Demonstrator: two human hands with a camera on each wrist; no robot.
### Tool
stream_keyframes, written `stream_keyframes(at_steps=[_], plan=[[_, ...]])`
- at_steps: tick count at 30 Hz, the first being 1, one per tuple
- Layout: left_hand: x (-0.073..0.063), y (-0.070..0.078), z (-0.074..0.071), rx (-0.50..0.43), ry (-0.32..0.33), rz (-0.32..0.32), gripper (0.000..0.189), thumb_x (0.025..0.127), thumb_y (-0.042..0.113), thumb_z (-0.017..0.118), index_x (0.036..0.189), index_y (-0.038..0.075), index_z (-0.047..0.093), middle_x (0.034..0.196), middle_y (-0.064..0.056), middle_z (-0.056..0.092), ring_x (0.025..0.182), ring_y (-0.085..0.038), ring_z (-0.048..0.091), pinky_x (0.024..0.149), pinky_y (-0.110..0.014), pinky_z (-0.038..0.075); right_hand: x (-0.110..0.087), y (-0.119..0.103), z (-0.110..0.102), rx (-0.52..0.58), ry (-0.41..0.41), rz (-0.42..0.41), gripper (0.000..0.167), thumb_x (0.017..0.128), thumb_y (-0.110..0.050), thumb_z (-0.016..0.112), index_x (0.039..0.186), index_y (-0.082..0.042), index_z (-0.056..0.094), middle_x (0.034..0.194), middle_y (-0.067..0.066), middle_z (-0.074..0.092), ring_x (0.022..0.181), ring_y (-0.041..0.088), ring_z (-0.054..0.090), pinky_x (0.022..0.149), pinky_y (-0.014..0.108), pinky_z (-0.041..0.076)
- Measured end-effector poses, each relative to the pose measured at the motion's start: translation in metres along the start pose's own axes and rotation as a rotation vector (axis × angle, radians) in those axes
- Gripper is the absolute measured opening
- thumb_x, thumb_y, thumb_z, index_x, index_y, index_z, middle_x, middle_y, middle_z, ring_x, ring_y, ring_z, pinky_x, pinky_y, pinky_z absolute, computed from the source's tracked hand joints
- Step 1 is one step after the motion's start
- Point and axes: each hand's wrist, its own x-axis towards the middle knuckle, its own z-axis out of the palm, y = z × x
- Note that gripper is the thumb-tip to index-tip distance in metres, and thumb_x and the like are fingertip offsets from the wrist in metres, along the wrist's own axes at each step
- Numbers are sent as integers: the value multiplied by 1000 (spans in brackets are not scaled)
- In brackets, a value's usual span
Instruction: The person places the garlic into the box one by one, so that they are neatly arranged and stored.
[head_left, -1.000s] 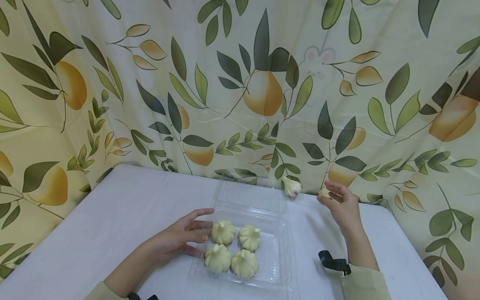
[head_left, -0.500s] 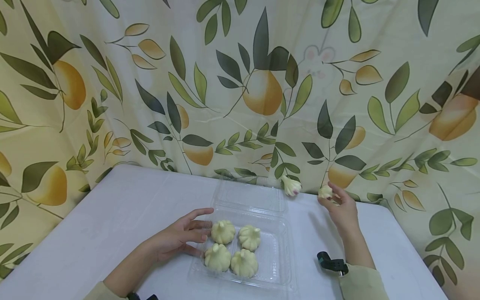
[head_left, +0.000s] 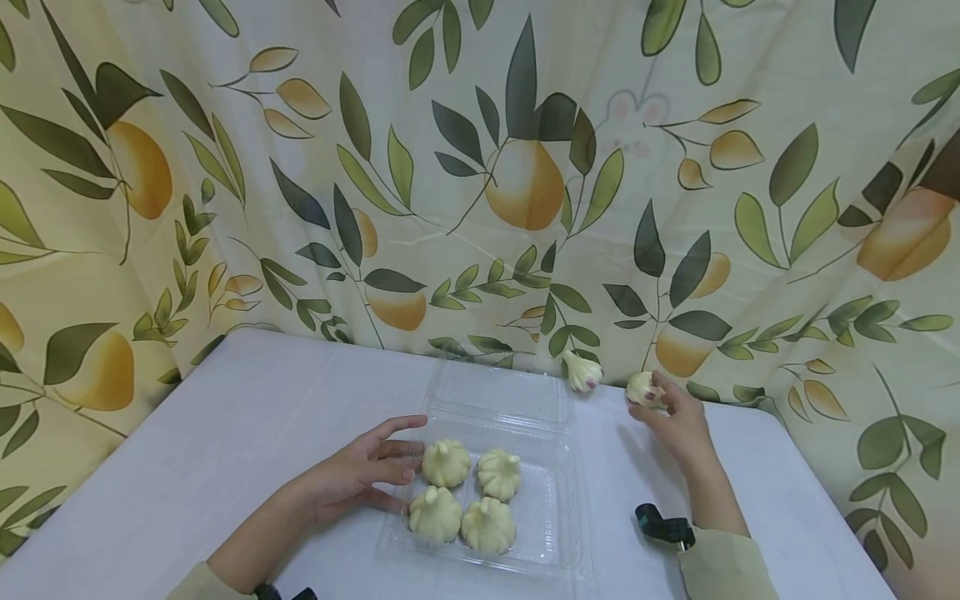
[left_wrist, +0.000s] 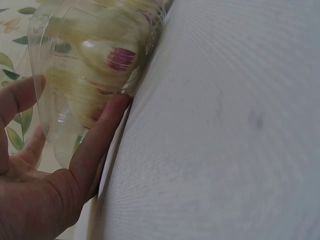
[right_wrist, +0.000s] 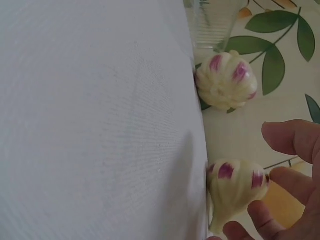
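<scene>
In the head view my left hand (head_left: 367, 471) rests against the left side of a clear plastic clamshell box (head_left: 555, 508), its fingers spread. The left wrist view shows a fingertip (left_wrist: 117, 102) low on the box wall and another finger on its far side. Several pale garlic bulbs (head_left: 488, 525) sit in the box, stems up. At the table's back edge my right hand (head_left: 678, 421) is beside another garlic bulb (head_left: 641, 388). In the right wrist view fingertips (right_wrist: 262, 212) are right at that bulb (right_wrist: 235, 187), which has purple patches, while the thumb (right_wrist: 282, 137) stands apart.
One more garlic bulb (head_left: 582, 372) lies at the back edge, near the box's raised lid (head_left: 498, 392). Behind the white-covered table (head_left: 300, 383) hangs a fruit-patterned curtain (head_left: 465, 167).
My right hand has come down to the garlic bulb at the back right. That bulb has shifted slightly left and turned, showing purple marks. The left hand and box have stayed put.
</scene>
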Motion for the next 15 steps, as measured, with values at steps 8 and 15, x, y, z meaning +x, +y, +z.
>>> stream_keyframes(at_steps=[8, 15], plan=[[1, 0, 0, -6, 2, -5, 75, 93, 10, 67, 157, 21, 28, 156, -23, 31, 137, -35, 45, 86, -49, 57, 0, 1, 4, -11, 16, -45, 64, 91, -26, 70, 145, -3, 44, 162, 31, 4, 144, 58, 12, 112, 71, 19], [1, 0, 0, 0, 3, -7, 76, 94, 10, 66, 157, 20, 27, 156, -24, 31, 138, -35, 44, 86, -50, 56, -2, -1, 7, -53, 41, -53, 76, 96, -37, 64, 156, -8, 28, 147, 30, 40, 136, 52, 33, 106, 65, 33]])
